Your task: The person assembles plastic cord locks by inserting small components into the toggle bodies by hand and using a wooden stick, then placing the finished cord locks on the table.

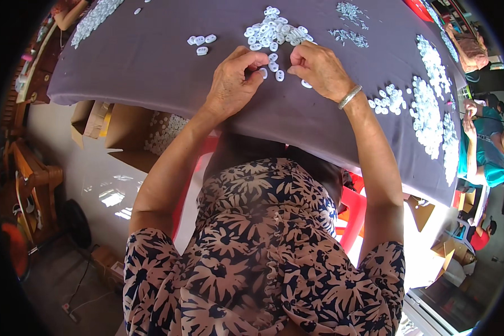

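Note:
My left hand [234, 82] is above the dark tablecloth, thumb and fingers closed on a small white oval piece with holes [264, 73]. To its right, my right hand [322, 71], with a silver bangle on the wrist, has its fingertips pinched together; whatever is between them is too small to make out. A few loose white oval pieces [273, 66] lie between the two hands, and another white piece [306, 84] shows just under the right hand. Beyond them is a heap of the same white two-holed pieces [275, 31].
Several white pieces [200, 41] lie left of the heap. Thin small greyish parts [348, 38] are at the far right. Larger white piles [427, 120] line the right edge. An open cardboard box [130, 134] stands below the table; a person in green [490, 148] sits at right.

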### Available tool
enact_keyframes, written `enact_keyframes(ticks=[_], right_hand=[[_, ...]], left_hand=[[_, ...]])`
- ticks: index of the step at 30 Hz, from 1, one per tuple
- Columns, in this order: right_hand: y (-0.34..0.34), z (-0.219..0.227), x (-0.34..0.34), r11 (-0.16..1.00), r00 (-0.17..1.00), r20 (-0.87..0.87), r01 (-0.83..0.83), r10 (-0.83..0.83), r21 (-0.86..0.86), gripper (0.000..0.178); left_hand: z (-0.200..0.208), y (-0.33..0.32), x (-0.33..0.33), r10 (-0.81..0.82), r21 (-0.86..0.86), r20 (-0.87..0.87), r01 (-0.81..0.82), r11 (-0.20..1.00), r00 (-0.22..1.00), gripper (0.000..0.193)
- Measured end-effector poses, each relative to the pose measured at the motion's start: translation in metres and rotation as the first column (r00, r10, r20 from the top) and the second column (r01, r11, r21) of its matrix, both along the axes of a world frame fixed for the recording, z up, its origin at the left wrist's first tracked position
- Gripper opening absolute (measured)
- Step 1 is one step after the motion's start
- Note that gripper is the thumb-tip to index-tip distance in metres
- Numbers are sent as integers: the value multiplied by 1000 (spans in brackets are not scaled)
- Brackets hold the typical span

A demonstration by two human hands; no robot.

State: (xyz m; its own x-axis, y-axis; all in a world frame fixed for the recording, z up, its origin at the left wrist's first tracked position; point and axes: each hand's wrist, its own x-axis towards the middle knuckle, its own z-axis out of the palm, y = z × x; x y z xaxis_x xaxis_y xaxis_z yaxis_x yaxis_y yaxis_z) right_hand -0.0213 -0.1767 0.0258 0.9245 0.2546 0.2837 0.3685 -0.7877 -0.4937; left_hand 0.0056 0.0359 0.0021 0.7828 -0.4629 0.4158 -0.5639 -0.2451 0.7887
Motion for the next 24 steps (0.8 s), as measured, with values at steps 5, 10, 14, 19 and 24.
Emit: enact_keyframes(ticks=[5,10,14,19,24], right_hand=[[-2,4,-5,822,987,-159,109,-23,559,5],[13,5,-24,646,986,-164,135,-16,751,7],[13,1,-30,612,987,-147,160,-72,775,8],[9,0,-36,557,981,-192,182,-40,810,9],[11,-3,-39,417,981,-193,168,18,893,10]], left_hand=[[-2,-8,-1,60,-126,24,-56,990,998,27],[19,-35,-13,-215,-429,-303,69,900,928,38],[18,-48,-9,-168,-398,-257,55,916,952,35],[13,-52,-11,-139,-404,-239,32,914,961,32],[14,-54,-17,-154,-490,-312,-20,872,938,27]])
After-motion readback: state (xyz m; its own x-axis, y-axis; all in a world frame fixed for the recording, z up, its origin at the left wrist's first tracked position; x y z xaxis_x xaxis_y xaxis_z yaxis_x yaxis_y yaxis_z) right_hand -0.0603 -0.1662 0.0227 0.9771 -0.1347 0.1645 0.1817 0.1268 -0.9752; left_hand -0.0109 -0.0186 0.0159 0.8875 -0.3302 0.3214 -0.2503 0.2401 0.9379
